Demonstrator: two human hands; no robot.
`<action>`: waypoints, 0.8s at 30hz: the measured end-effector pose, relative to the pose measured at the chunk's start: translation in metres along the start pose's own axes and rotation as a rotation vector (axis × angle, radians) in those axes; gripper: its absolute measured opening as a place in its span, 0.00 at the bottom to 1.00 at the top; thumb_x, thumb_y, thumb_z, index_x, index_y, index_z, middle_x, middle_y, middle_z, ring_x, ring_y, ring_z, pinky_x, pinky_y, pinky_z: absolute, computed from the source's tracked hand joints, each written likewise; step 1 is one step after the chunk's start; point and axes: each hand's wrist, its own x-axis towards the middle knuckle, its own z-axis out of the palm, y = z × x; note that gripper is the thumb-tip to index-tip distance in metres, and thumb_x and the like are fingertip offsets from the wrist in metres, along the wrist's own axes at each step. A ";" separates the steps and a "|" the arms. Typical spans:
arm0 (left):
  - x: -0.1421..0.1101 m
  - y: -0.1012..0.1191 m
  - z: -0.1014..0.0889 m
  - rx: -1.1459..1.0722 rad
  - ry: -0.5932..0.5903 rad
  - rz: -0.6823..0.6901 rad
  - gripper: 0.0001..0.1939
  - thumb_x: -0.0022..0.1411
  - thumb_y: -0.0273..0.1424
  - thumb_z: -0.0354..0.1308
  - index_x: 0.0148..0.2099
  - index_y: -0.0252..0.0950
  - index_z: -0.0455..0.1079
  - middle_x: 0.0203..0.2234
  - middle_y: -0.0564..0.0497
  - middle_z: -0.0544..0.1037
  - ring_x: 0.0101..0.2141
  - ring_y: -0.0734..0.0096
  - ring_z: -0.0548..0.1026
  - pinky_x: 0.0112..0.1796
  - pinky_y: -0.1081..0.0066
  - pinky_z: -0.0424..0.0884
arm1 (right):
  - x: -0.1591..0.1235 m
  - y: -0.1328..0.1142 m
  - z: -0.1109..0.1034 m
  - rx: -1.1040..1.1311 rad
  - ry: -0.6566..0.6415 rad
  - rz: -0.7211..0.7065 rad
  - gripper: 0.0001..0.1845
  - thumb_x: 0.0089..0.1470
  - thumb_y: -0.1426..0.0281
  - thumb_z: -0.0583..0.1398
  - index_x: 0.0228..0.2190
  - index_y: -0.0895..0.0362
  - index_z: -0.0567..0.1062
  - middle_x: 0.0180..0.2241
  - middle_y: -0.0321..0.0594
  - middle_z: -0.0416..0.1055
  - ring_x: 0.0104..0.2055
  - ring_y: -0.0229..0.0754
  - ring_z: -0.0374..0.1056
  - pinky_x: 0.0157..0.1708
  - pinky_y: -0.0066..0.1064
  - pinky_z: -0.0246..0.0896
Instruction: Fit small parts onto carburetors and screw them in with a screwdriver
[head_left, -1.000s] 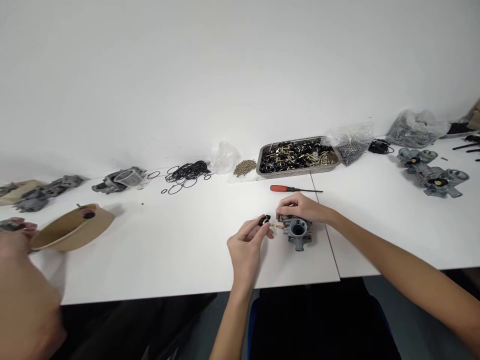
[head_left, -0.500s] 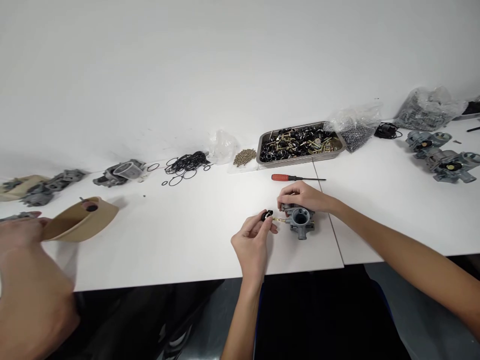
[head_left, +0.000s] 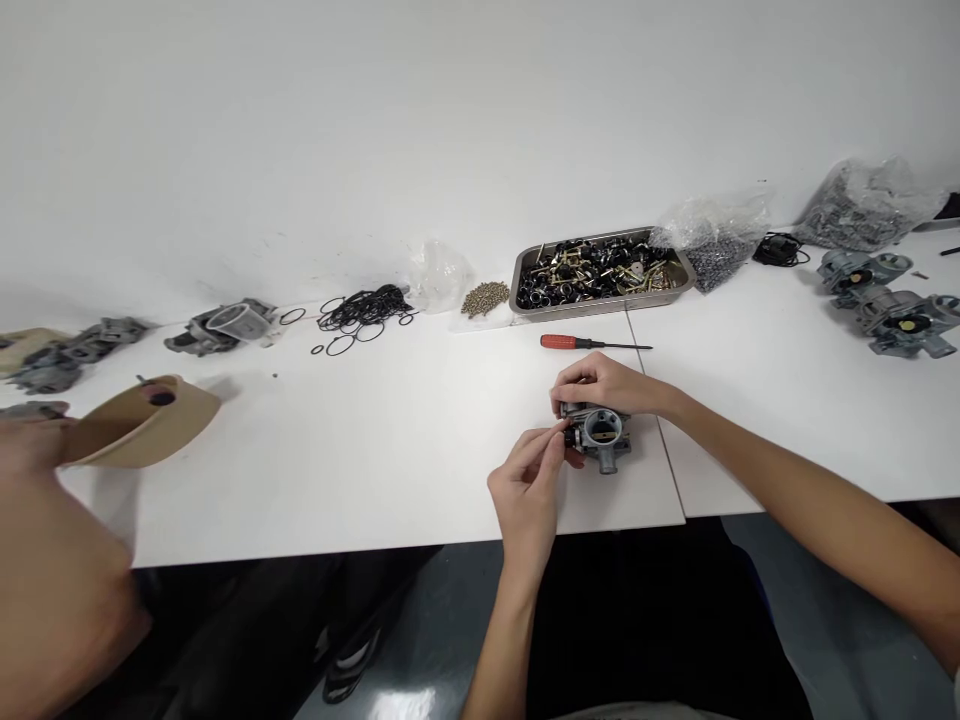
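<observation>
A grey metal carburetor [head_left: 606, 455] lies near the table's front edge, its round bore facing up. My right hand [head_left: 600, 385] is closed on its far left side and steadies it. Between the fingertips of my left hand [head_left: 536, 465] is a black-capped part with a brass shaft [head_left: 571, 437]. Its cap sits against the carburetor's left side, and the brass shaft shows across the bore. My left fingers cover much of the cap. Just beyond my right hand lies a red-handled screwdriver [head_left: 559, 342].
A metal tray [head_left: 600, 308] of black and brass parts stands at the back, with small brass pieces [head_left: 486, 298] and black rubber rings [head_left: 367, 308] to its left. More carburetors [head_left: 904, 320] stand at right. A co-worker's hand [head_left: 34, 445] holds a tan container [head_left: 150, 440] at left.
My left hand has moved right, and the brass shaft has slid from outside the carburetor into its bore. The right hand keeps its hold. The view has shifted slightly.
</observation>
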 end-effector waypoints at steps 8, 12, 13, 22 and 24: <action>-0.001 -0.001 0.005 0.046 0.153 0.129 0.05 0.57 0.33 0.65 0.33 0.37 0.78 0.28 0.51 0.80 0.25 0.69 0.78 0.31 0.66 0.78 | 0.001 -0.002 0.001 0.002 -0.030 -0.014 0.16 0.59 0.61 0.60 0.28 0.60 0.78 0.29 0.39 0.75 0.31 0.36 0.68 0.34 0.29 0.61; 0.001 -0.001 0.007 0.087 0.175 0.168 0.04 0.59 0.31 0.64 0.34 0.38 0.78 0.27 0.51 0.79 0.24 0.72 0.75 0.29 0.69 0.76 | 0.001 -0.002 0.000 -0.009 -0.026 -0.014 0.18 0.59 0.59 0.60 0.28 0.61 0.78 0.28 0.39 0.74 0.31 0.36 0.67 0.34 0.29 0.61; 0.001 -0.001 0.007 0.101 0.172 0.162 0.04 0.59 0.31 0.64 0.33 0.38 0.78 0.27 0.51 0.79 0.24 0.72 0.75 0.28 0.69 0.75 | 0.001 -0.002 0.000 -0.011 -0.024 -0.015 0.18 0.59 0.59 0.60 0.28 0.61 0.78 0.28 0.39 0.74 0.31 0.36 0.67 0.34 0.29 0.61; -0.009 -0.002 0.006 0.057 0.175 0.134 0.05 0.60 0.33 0.64 0.35 0.41 0.81 0.31 0.51 0.79 0.26 0.71 0.75 0.30 0.67 0.76 | -0.001 -0.004 0.002 0.032 -0.048 -0.009 0.18 0.59 0.58 0.61 0.27 0.60 0.78 0.28 0.39 0.74 0.30 0.36 0.67 0.34 0.29 0.61; -0.010 -0.004 0.007 0.020 0.181 0.132 0.04 0.59 0.33 0.65 0.35 0.41 0.81 0.31 0.51 0.80 0.26 0.71 0.76 0.30 0.67 0.76 | -0.001 -0.004 0.002 0.045 -0.048 -0.007 0.18 0.58 0.58 0.61 0.27 0.60 0.78 0.28 0.39 0.74 0.31 0.36 0.67 0.34 0.29 0.61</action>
